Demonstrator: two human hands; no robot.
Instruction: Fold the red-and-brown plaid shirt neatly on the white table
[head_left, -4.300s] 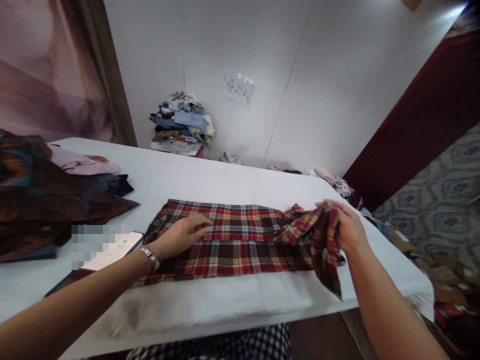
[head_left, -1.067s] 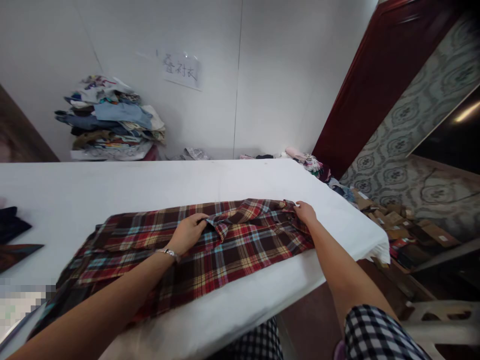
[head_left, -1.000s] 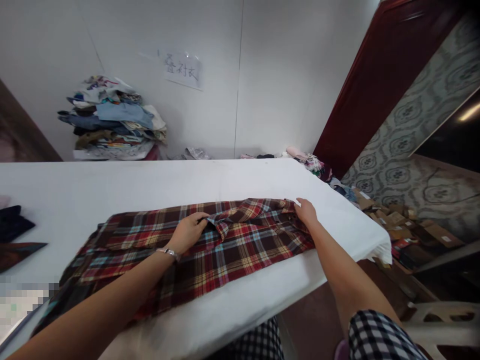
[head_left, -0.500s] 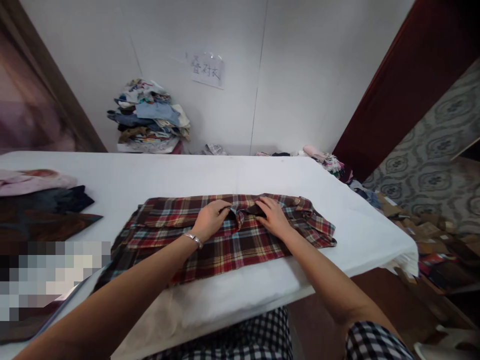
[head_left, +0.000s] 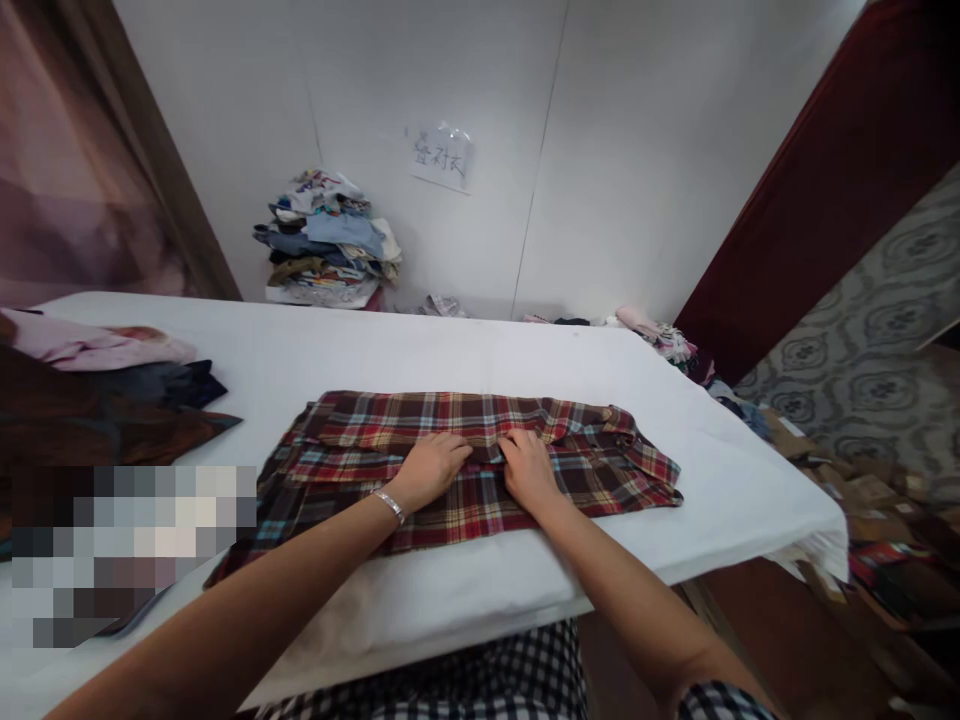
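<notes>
On the white table (head_left: 480, 355), the plaid shirt (head_left: 481, 492) lies folded along 1 long side, where the left hand (head_left: 431, 470) and right hand (head_left: 529, 472), fingers curled narrow, pinching or pressing I cannot tell, seem to be straightening the fold, which calls for even smoothing outward.

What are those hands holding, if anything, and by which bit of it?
The left hand and right hand touch the plaid shirt near its middle, along a folded edge; whether they pinch it or just press cannot be told.
</notes>
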